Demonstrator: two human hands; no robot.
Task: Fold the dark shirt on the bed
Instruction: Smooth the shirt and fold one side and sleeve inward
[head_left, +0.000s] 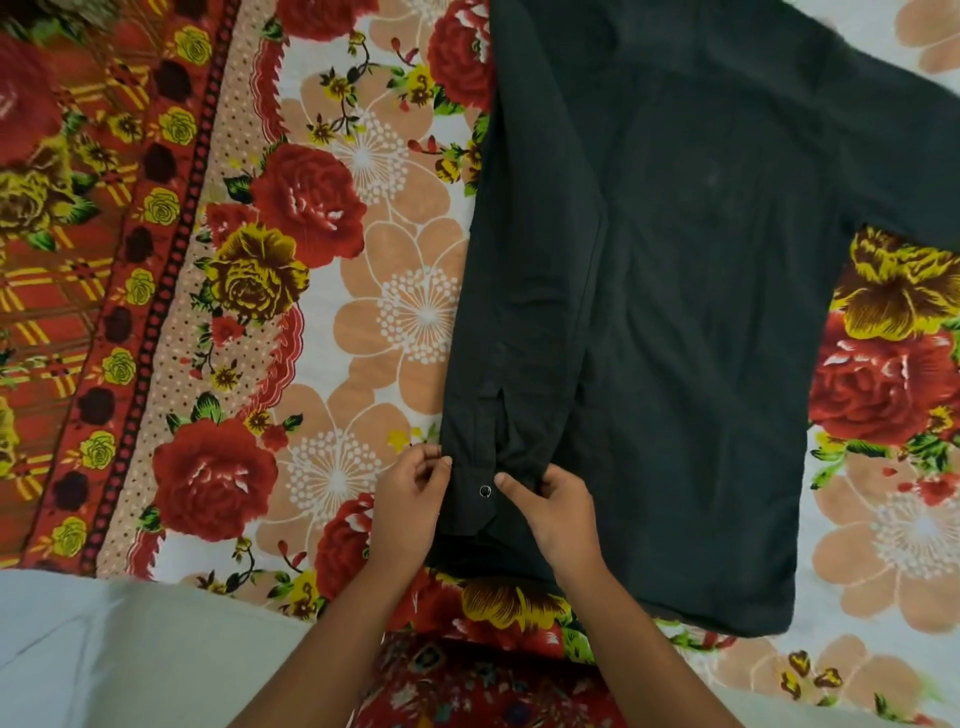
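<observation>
Dark shirt (675, 312) runs lengthwise away from the person; both hands pinch its folded-in sleeve cuff (475, 493) at the near left edge, left hand (410, 499) outside, right hand (556, 509) inside

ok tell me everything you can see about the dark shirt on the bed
The dark shirt is black, matte woven cloth, lying flat and spread on the floral bedsheet. Its left side is folded inward, with that long sleeve laid down along the fold. The other sleeve stretches out toward the upper right. The cuff, with a small ring snap, sits at the near edge, held by the left hand and right hand.
</observation>
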